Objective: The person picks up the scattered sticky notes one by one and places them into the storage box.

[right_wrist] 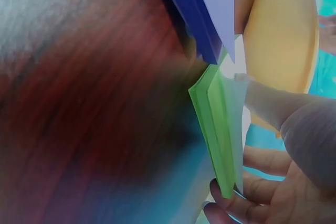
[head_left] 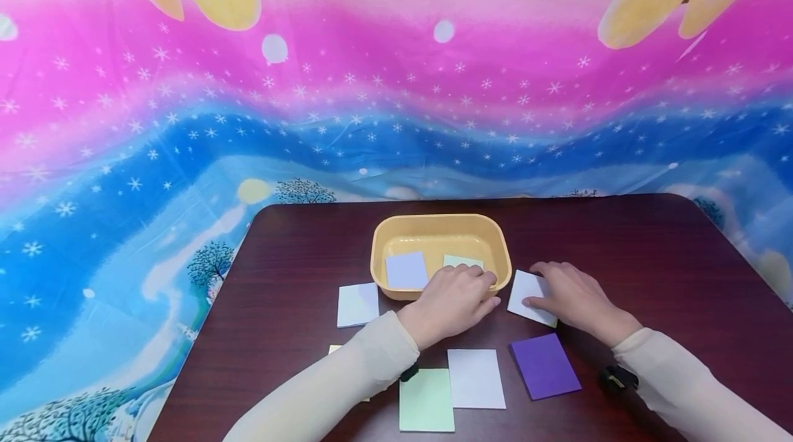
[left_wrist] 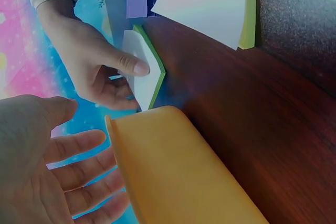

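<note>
My right hand point(head_left: 575, 296) grips a sticky-note pad point(head_left: 525, 290) by its edge, thumb across the white top and fingers at the far side. In the right wrist view the pad's green side point(right_wrist: 212, 119) shows. My left hand point(head_left: 457, 301) lies over the near right rim of a yellow plastic tub point(head_left: 441, 224); its fingers look loose and hold nothing in the left wrist view. Inside the tub are a lilac pad point(head_left: 405, 270) and a pale green pad point(head_left: 463, 261), the latter partly hidden by the left hand.
Nearer on the dark wooden table point(head_left: 297, 249) lie a purple pad point(head_left: 545, 366), a white pad point(head_left: 477, 379) and a light green pad point(head_left: 426, 404). Another whitish pad point(head_left: 357, 304) sits left of the tub. The left sleeve mostly covers a yellowish pad point(head_left: 334, 348).
</note>
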The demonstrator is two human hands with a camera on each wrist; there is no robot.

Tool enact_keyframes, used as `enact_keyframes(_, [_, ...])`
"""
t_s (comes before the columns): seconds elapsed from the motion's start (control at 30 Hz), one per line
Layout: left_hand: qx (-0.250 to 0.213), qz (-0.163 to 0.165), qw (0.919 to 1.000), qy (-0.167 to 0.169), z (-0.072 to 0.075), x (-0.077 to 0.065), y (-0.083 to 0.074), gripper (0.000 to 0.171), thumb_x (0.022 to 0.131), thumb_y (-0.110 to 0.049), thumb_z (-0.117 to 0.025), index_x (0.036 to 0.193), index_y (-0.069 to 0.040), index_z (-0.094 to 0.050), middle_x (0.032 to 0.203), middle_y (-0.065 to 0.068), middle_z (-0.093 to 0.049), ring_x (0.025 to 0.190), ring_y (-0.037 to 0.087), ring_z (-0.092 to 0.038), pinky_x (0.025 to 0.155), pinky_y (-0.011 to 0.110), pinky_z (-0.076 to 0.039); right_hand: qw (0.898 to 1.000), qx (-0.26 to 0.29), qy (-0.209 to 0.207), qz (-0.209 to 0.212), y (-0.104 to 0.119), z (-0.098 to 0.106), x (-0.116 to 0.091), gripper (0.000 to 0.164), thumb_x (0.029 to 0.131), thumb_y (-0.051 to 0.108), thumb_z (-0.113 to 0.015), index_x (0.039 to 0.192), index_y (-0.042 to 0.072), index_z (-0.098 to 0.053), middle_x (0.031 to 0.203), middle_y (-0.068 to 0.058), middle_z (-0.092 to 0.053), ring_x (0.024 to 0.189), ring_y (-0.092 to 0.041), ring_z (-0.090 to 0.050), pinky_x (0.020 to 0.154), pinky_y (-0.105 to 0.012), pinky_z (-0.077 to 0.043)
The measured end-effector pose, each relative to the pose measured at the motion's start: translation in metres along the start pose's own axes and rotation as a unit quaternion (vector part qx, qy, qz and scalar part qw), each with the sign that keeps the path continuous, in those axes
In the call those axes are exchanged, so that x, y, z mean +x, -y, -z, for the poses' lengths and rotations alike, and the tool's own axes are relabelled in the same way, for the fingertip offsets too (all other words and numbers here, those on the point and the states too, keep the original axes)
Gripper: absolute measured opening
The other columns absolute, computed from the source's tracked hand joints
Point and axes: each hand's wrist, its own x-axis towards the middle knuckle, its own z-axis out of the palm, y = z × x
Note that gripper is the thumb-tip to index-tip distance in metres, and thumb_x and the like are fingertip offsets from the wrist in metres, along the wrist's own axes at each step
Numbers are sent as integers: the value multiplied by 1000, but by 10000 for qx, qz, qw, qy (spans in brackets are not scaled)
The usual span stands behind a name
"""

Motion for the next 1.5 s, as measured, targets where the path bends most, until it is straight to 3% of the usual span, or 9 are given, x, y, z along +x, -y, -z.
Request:
enact_keyframes(0.23, [45,-14,10000,-55,0,1,-1,27,93,-43,-49,99,-21,-64,83,-8,-59,70,10,-53,60,27,-45,9994,-29,-285,197,-2,4,0,32,78,29,-72,97,2,-69,84,-8,-66,71,-21,-59,53,-37,-48])
enact_keyframes(0.37, [35,-49,9999,-91,0,1,-2,26,92,-42,-51,98,-20,-65,82,-7,-60,69,11,-53,60,27,-44,9995,76,-266,173,-2,6,0,23,82,25,-69,92,4,-68,80,-6,-65,66,-15,-56,51,-34,-45])
enact_keyframes(0.83, [59,-60,9999,-80,0,3,-3,25,92,-42,-50,97,-21,-64,81,-8,-58,68,10,-51,60,26,-44,9992,296,-212,159,1,18,-1,14,85,22,-65,89,8,-65,68,2,-58,53,-10,-45,44,-28,-38])
enact_keyframes(1.13, [48,-57,9999,-94,1,6,-2,27,93,-43,-48,99,-21,-63,82,-8,-58,69,9,-49,61,25,-44,9984,333,-355,288,7,25,1,10,88,19,-62,88,10,-65,71,1,-60,53,-9,-44,44,-28,-38])
enact_keyframes(1.5, [22,-27,10000,-88,3,11,-3,28,94,-43,-47,100,-21,-64,87,-7,-61,75,10,-55,62,27,-46,9981,280,-406,358,12,32,2,9,88,20,-62,87,11,-65,68,4,-57,52,-9,-43,44,-28,-37])
